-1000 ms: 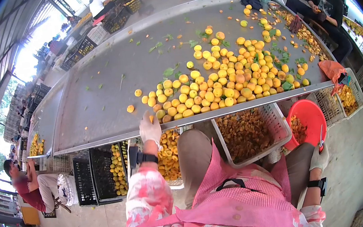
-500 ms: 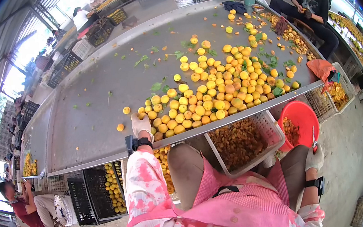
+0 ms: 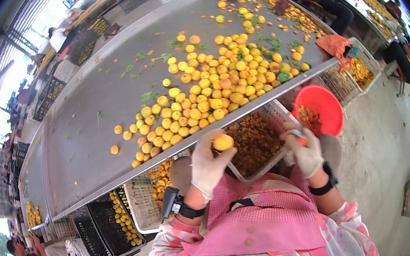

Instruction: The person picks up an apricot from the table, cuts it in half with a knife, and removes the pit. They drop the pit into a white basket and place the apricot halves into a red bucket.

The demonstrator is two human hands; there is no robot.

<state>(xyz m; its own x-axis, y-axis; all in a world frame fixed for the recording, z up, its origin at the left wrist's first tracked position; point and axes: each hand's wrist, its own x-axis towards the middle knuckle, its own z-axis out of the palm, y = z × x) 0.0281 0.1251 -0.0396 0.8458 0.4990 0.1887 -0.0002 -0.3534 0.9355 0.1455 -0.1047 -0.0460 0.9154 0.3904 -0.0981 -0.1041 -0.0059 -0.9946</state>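
My left hand (image 3: pixel 208 162), in a pale glove, pinches a yellow apricot (image 3: pixel 223 142) between thumb and fingers, just off the table's front edge. Across from it, my right hand (image 3: pixel 306 154), also gloved, is closed round a small knife (image 3: pixel 296 133); most of its handle is hidden in the fingers. Below and between both hands sits a white crate (image 3: pixel 284 110) filled with brown, pit-like pieces (image 3: pixel 255 145). A wide heap of apricots (image 3: pixel 225 82) lies on the metal table (image 3: pixel 84 143) in front of me.
A red basin (image 3: pixel 330 112) stands beyond my right hand. Left of my knees are a white crate (image 3: pixel 140 207) of orange fruit halves and a black crate (image 3: pixel 105 227). An orange bag (image 3: pixel 333 46) hangs at the table corner. Other people sit at far right and lower left.
My left hand has come back from the heap with an apricot. My right hand has risen from beside my right knee, bringing the knife up near the apricot. The view has shifted.
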